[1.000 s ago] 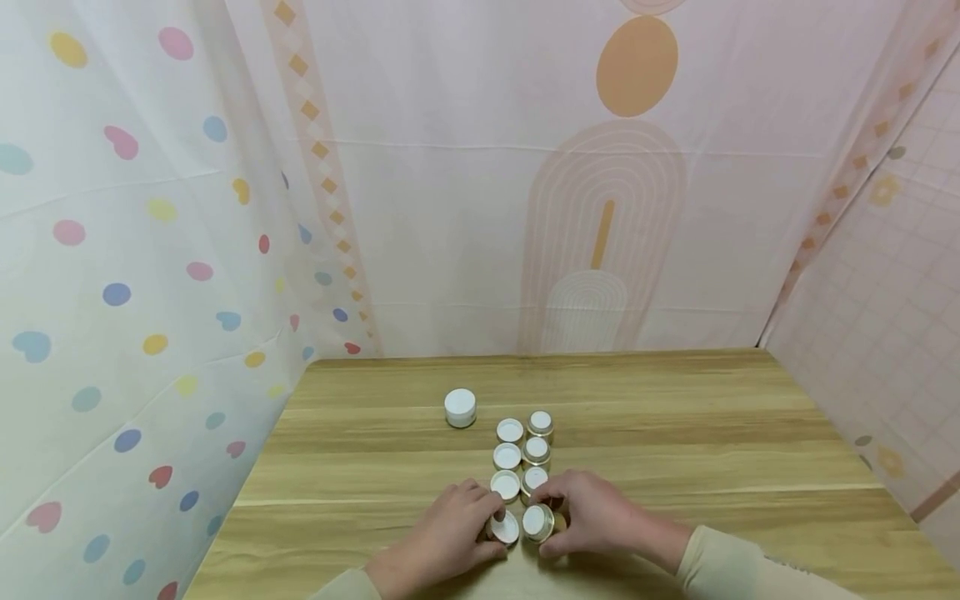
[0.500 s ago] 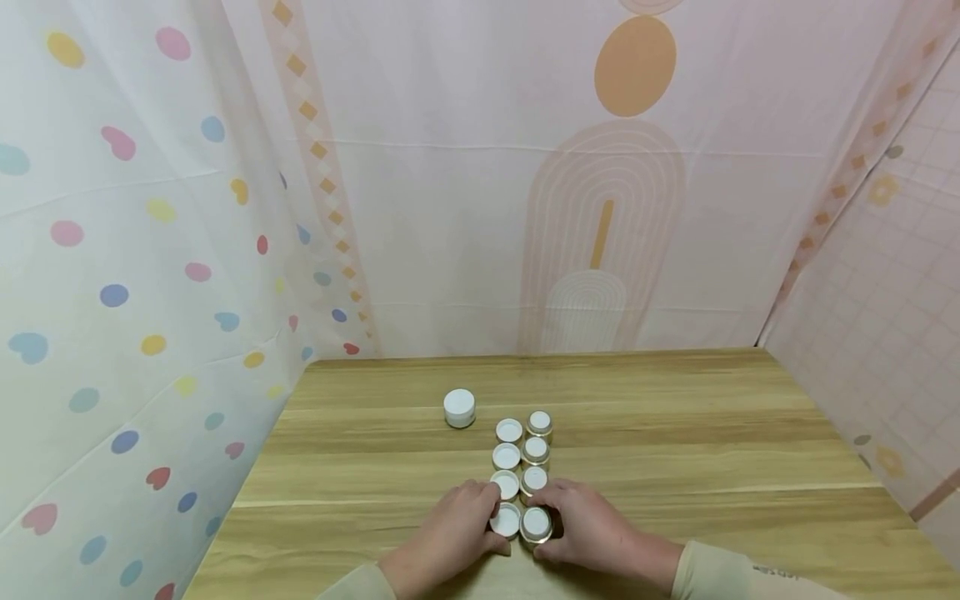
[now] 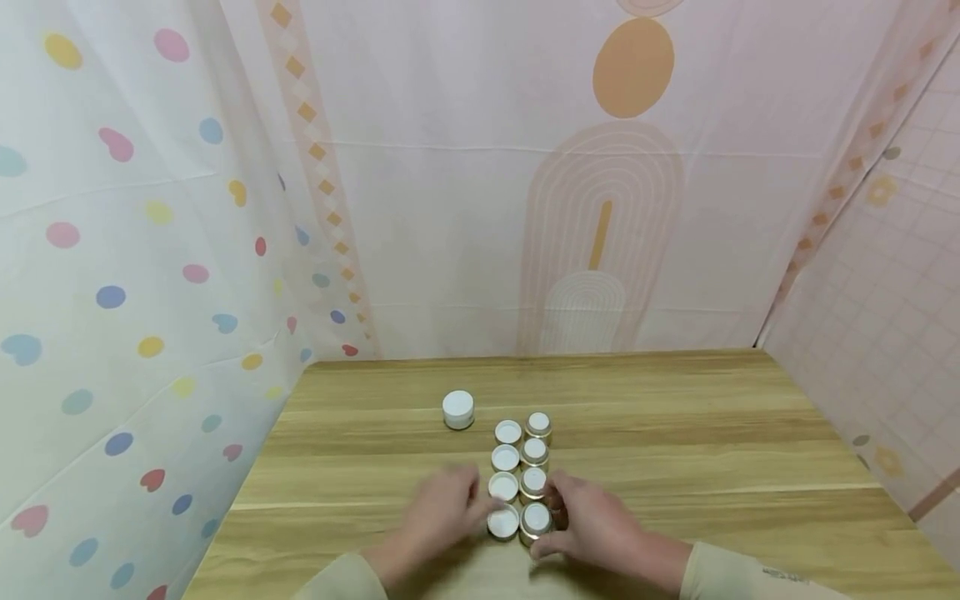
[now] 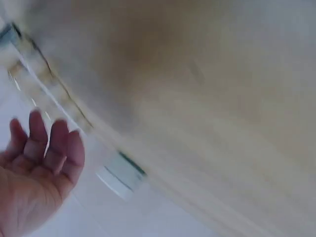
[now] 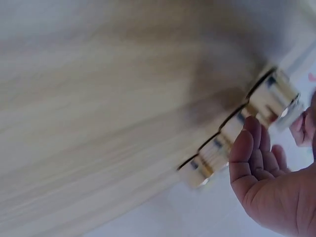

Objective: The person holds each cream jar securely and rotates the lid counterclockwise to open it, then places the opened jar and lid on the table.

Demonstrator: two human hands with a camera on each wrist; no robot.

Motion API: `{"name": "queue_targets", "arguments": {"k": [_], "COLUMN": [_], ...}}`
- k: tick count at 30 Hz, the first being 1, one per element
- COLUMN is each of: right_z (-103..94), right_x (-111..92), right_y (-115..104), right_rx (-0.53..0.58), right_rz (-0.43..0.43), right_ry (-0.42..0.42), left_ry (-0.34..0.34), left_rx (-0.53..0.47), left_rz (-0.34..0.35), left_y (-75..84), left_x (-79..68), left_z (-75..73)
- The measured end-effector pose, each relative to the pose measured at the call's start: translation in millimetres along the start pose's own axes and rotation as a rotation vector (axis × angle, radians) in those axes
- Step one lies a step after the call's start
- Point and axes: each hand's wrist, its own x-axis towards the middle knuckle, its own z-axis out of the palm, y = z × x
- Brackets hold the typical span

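Observation:
Several gold-bodied cosmetic jars with white tops [image 3: 536, 518] stand upright in a column on the table. Left of them runs a matching column of round lids [image 3: 503, 522], white insides facing up. Blurred, my left hand [image 3: 441, 508] is beside the nearest lid, its fingers loosely bent and holding nothing in the left wrist view. My right hand [image 3: 596, 523] is close at the right of the nearest jar, thumb and fingers spread apart around its side. In the right wrist view its fingers are beside the gold jars [image 5: 270, 96] without gripping; whether they touch one, I cannot tell.
A white lidded jar [image 3: 458, 408] stands alone behind and left of the two columns. The wooden table [image 3: 675, 417] ends at a patterned curtain [image 3: 450, 208] at the back, with more curtains on both sides.
The nearest jar, tilted in my right hand earlier, now stands upright in line with the others. My left hand has come off the nearest lid, drawing left, and my right fingers have loosened.

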Motion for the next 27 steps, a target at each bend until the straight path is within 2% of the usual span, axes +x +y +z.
{"name": "queue_targets", "arguments": {"k": [4, 7, 9, 13, 15, 19, 23, 27], "right_z": [-15.6, -22.9, -25.4, -29.2, -31.1, -33.4, -33.8, -34.6], "right_x": [4.5, 11.0, 15.4, 23.7, 27.1, 32.1, 35.6, 41.4], "right_y": [8.5, 18.2, 23.2, 29.3, 30.9, 30.6, 29.1, 26.4], "right_rx": [0.012, 0.016, 0.031, 0.059, 0.064, 0.065, 0.059, 0.071], "right_rz": [0.047, 0.071, 0.101, 0.139, 0.135, 0.119, 0.130, 0.146], "right_ry": [0.053, 0.112, 0.128, 0.145, 0.152, 0.151, 0.142, 0.137], "left_ry": [0.139, 0.161, 0.121, 0.041, 0.033, 0.059, 0.103, 0.142], "left_rx": [-0.026, -0.060, -0.057, -0.021, -0.017, -0.004, -0.021, -0.111], "left_rz": [-0.198, -0.297, -0.333, -0.361, -0.382, -0.421, -0.430, -0.417], "left_y": [-22.3, -38.8, -46.5, -54.4, -56.4, -60.3, -65.1, -70.0], "left_x": [31.9, 54.6, 65.3, 79.7, 85.1, 91.4, 91.3, 87.0], "left_z": [-16.3, -25.0, -28.2, -26.4, -22.0, -15.0, -13.2, -14.2]}}
